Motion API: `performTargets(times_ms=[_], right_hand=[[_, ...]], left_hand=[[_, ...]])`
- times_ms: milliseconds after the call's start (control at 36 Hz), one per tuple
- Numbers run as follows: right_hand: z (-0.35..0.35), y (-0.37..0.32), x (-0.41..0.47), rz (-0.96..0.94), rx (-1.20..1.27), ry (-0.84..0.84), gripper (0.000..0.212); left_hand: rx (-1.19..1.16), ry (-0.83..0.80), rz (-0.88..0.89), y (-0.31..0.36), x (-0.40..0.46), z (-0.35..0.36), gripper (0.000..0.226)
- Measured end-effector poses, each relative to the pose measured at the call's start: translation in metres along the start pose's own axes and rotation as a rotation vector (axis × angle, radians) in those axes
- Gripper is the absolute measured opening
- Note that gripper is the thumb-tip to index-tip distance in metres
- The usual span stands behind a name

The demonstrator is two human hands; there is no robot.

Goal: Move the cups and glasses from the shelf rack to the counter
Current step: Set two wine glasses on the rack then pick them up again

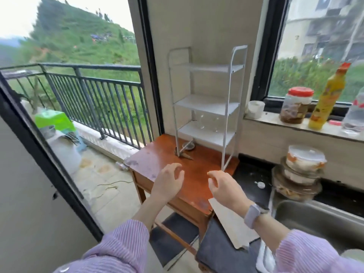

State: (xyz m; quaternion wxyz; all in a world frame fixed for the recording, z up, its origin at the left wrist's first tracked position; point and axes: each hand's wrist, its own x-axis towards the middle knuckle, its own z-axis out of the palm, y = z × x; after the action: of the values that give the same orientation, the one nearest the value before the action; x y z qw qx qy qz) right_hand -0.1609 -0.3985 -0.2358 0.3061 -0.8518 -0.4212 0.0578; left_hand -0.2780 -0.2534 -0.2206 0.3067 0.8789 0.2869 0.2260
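A white metal shelf rack with three shelves stands on a small red-brown wooden table. No cups or glasses show on its shelves. A small round metal piece lies on the table under the lowest shelf. My left hand hovers over the table's front part, fingers apart and curled, holding nothing. My right hand, with a watch on the wrist, hovers just in front of the rack's front right leg, also holding nothing. The dark counter lies right of the table.
Stacked lidded bowls stand on the counter beside a steel sink. The window sill holds a white cup, a red-lidded jar, a yellow bottle and a clear bottle. A balcony with a railing lies left.
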Motion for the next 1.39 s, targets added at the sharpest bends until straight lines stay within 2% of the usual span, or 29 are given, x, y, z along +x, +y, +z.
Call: performTargets(times_ms=[278, 583, 750, 1000, 1111, 1194, 1389], right_hand=[[0.034, 0.005, 0.118, 0.144, 0.139, 0.012, 0.041], [0.071, 0.024, 0.227, 0.324, 0.284, 0.281, 0.04], [0.079, 0.036, 0.256, 0.393, 0.343, 0.375, 0.04], [0.085, 0.07, 0.306, 0.382, 0.278, 0.462, 0.042], [0.083, 0.08, 0.336, 0.442, 0.36, 0.504, 0.044], [0.081, 0.089, 0.356, 0.503, 0.425, 0.521, 0.048], [0.066, 0.111, 0.382, 0.518, 0.601, 0.57, 0.042]], left_hand=[[-0.091, -0.022, 0.055, -0.046, 0.13, 0.013, 0.029], [-0.194, -0.173, 0.136, -0.089, 0.265, 0.064, 0.038], [-0.183, -0.227, 0.211, -0.095, 0.305, 0.09, 0.04], [-0.261, -0.24, 0.181, -0.087, 0.363, 0.141, 0.058], [-0.297, -0.257, 0.153, -0.087, 0.385, 0.158, 0.063], [-0.417, -0.287, 0.16, -0.086, 0.399, 0.166, 0.061], [-0.495, -0.312, 0.12, -0.077, 0.423, 0.183, 0.074]])
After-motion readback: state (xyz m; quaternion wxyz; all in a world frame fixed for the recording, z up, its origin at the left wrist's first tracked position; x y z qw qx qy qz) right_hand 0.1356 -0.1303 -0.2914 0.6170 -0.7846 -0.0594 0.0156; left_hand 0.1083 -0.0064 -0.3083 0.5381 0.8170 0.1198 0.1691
